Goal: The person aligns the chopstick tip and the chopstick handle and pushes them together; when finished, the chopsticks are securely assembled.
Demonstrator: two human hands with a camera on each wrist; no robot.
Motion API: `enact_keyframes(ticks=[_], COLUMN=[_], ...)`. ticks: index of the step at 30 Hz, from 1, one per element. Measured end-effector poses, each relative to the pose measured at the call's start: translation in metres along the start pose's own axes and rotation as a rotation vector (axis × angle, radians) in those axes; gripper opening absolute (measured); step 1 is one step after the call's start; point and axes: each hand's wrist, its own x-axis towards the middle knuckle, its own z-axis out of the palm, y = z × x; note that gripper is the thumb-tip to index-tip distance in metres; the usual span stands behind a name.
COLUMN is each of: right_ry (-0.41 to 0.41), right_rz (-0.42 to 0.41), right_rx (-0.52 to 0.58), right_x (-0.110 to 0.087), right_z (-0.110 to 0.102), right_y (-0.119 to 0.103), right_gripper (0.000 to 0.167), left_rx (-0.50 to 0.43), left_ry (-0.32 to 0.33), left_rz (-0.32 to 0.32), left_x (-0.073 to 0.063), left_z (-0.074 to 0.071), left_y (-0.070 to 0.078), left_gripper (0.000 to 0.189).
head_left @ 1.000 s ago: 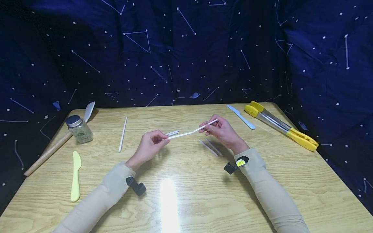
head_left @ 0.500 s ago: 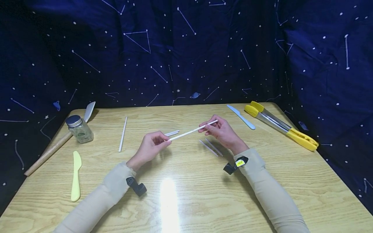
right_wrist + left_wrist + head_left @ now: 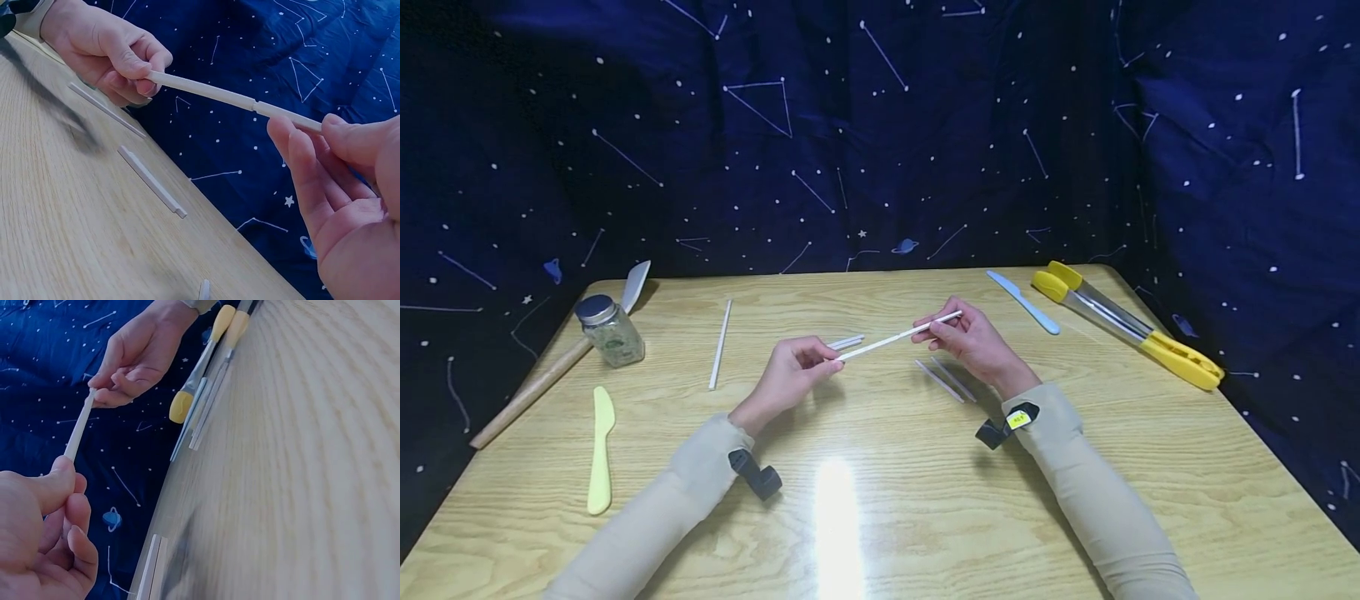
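A thin pale stick (image 3: 883,340) is held above the table between the two hands. The left hand (image 3: 790,371) pinches its left end between thumb and fingers. Around its right part, the right hand (image 3: 976,346) grips with thumb and fingertips, and the tip pokes out beyond. A notch-like break line crosses the stick (image 3: 206,92) in the right wrist view, close to the right fingers. Two short stick pieces (image 3: 847,342) lie just behind the left hand. Below the right hand lie two more short pieces (image 3: 942,382). Another stick (image 3: 720,343) rests farther left, whole.
To the left are a glass jar (image 3: 613,337) with a metal lid, a wooden-handled spatula (image 3: 538,387) and a yellow knife (image 3: 601,450). A blue knife (image 3: 1022,302) and yellow-tipped tongs (image 3: 1123,325) lie at the right. A dark starry cloth (image 3: 880,150) hangs behind the table.
One second ago the stick was bent at its middle; it is straight now. Both hands keep their hold and have barely moved. The head view has shifted slightly.
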Motion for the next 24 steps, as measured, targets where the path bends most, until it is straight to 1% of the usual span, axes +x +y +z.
enact_keyframes(ticks=[5,9,12,17,21,24], right_ry=[-0.013,-0.012,-0.006,-0.007,-0.019,-0.025], right_rz=[-0.010,-0.010,-0.003,-0.017,-0.015,0.000], right_rx=[-0.005,-0.020,-0.028,-0.019,-0.004,-0.008], right_x=[-0.0004,-0.0007,0.0001,0.0008,-0.0005,-0.0015], right_z=[-0.0008,0.0008,0.0025,0.0045,0.0037,0.0015], right_y=[0.0013,0.0032,0.0055,0.0075,0.0077,0.0069], right_gripper=[0.006,0.013,0.017,0.015,0.015,0.013], left_rx=[-0.013,-0.023,-0.035,-0.071,-0.108,-0.120], left_ry=[-0.013,-0.019,-0.014,-0.027,-0.050,-0.062], left_rz=[0.011,0.007,-0.007,-0.022,-0.013,-0.007], left_x=[0.0008,-0.0005,-0.0016,-0.0018,-0.0012,-0.0011], left_z=[0.0006,0.0003,-0.0007,-0.0014,-0.0002,0.0018], left_y=[-0.0009,-0.0025,-0.0015,-0.0014,-0.0026,-0.0025], left_gripper=[0.009,0.009,0.008,0.009,0.010,0.010])
